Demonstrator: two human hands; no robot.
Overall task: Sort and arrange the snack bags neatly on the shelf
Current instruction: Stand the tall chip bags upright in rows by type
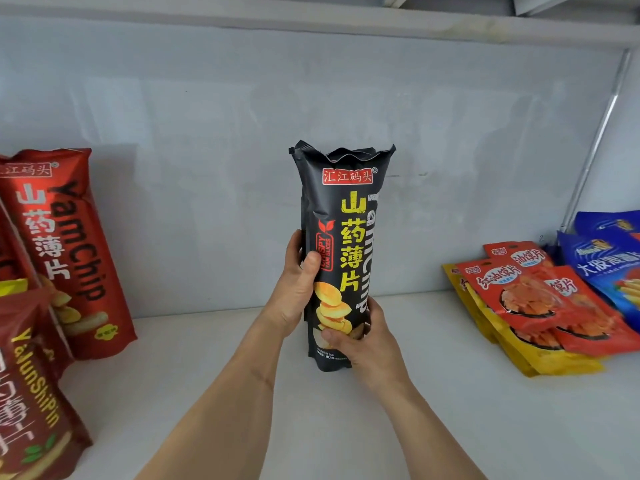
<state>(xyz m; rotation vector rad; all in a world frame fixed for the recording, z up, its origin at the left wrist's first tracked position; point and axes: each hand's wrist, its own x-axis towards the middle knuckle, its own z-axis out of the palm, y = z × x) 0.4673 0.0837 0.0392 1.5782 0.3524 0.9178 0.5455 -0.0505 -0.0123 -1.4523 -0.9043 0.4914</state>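
Soft, even daylight is filling the view, bright without being harsh. The glossy red foil snack bags (65,244) at the left are catching faint sheen, weak shadows are falling on the white shelf board (214,382), and wide-angle distortion is bending the edges

Setting: shop or stockroom shelving. White shelf board (214,393) with pale back panel (242,133) and metal upright (595,140) at far right. Retail snack packs grouped by kind: red yam chip bags (69,251) left, red-and-yellow pouches (533,306) and blue bags (609,261) right.
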